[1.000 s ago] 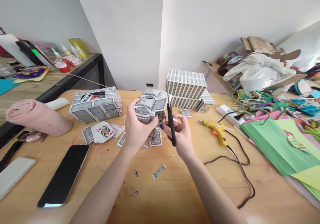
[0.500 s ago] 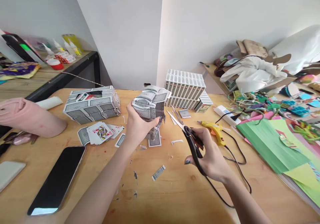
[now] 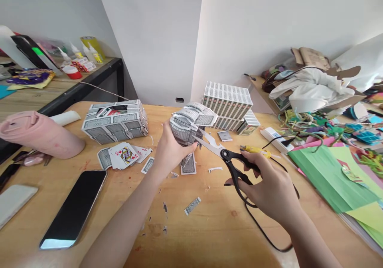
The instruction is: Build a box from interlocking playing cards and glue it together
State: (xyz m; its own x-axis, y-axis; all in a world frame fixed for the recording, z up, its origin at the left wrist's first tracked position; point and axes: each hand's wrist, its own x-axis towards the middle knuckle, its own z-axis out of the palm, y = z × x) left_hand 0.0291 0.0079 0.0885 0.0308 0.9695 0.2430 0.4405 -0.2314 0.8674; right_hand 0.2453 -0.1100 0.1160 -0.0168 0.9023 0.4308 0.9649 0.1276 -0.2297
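My left hand [image 3: 172, 148] is closed around a rounded object built from grey-backed playing cards [image 3: 184, 130], held above the table. One card sticks out from its right side. In my right hand [image 3: 266, 184] are black-handled scissors [image 3: 226, 154], their blades parted and their tips at the lower right of the card object. Whether the blades touch a card, I cannot tell. Beneath lies a grey-backed card [image 3: 189, 168], and a cut card strip [image 3: 192, 206] rests nearer to me. A loose pile of playing cards [image 3: 124, 156] is left of my left hand.
A box covered in cards [image 3: 115, 124] stands at the back left, and stacked card packs [image 3: 229, 100] at the back right. Behind my right hand lies a yellow glue gun [image 3: 257, 151] with its cord. A phone [image 3: 74, 208], pink tumbler [image 3: 44, 134] and green paper [image 3: 326, 176] flank the work area.
The scissors have come up to the card object with blades spread wider, and the fingers on the handles have spread. The whole view has shifted slightly.
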